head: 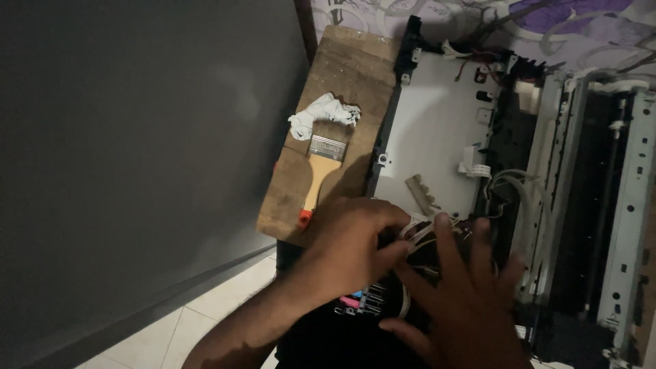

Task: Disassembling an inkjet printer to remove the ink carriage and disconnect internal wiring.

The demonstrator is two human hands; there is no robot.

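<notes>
Left hand [352,249] pinching thin white tubes [417,225] — soft, kink-prone, grip near fittings. Right hand [465,301] open, fingers spread on opened printer [437,130].

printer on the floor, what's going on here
A person has an opened printer in front of them, covers off. Both hands, left hand and right hand, are at a bundle of thin white tubes near its lower edge. A paintbrush and crumpled tissue lie on a wooden board alongside.
</notes>
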